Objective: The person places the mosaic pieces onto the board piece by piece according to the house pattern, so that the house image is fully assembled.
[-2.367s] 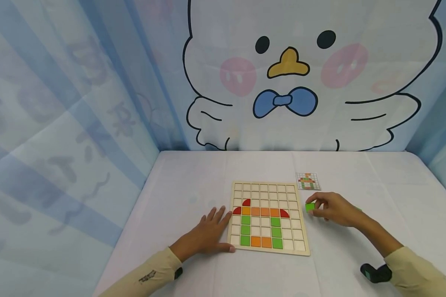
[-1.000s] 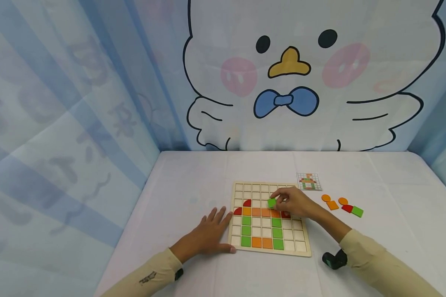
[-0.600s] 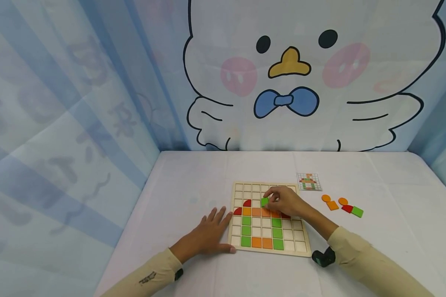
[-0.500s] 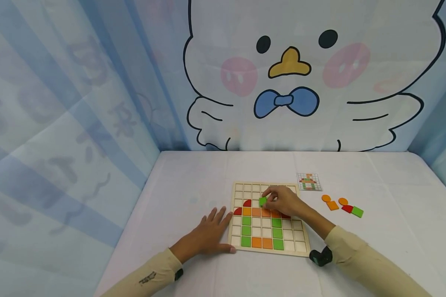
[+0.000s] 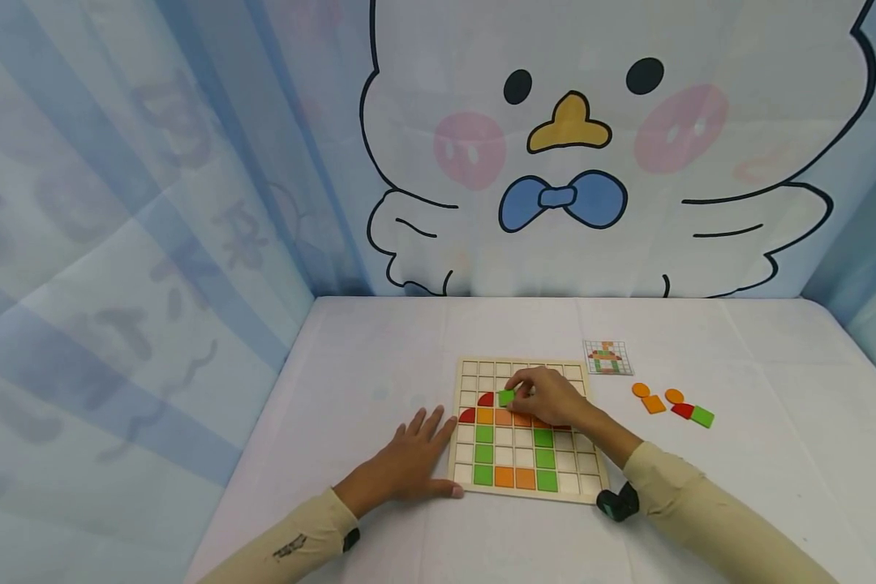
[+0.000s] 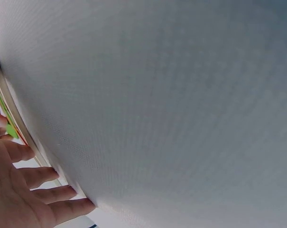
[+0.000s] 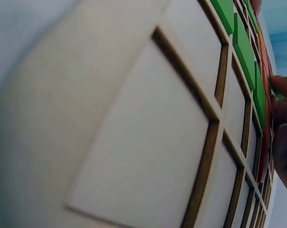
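Observation:
A wooden grid board [image 5: 584,478] lies on the table, its cells partly filled with green, orange and red tiles. My right hand [image 5: 547,395] is over its upper part and pinches a green square tile [image 5: 506,398] between thumb and fingertips. The tile is at the cell just right of a red quarter-round tile [image 5: 486,399]; whether it sits down in the cell I cannot tell. Spread flat, my left hand [image 5: 406,464] rests on the table with fingers against the board's left edge; the left wrist view shows those straight fingers [image 6: 53,194] along the rim.
Right of the board lie loose tiles: two orange rounds [image 5: 674,396], an orange square [image 5: 653,404], a red piece [image 5: 682,411] and a green square [image 5: 702,416]. A small pattern card [image 5: 607,357] lies at the board's upper right corner. A printed curtain [image 5: 555,259] hangs behind the table.
My right hand has carried the green tile from right of the board leftward over it, to the cell beside the red quarter-round. The left hand has stayed in place.

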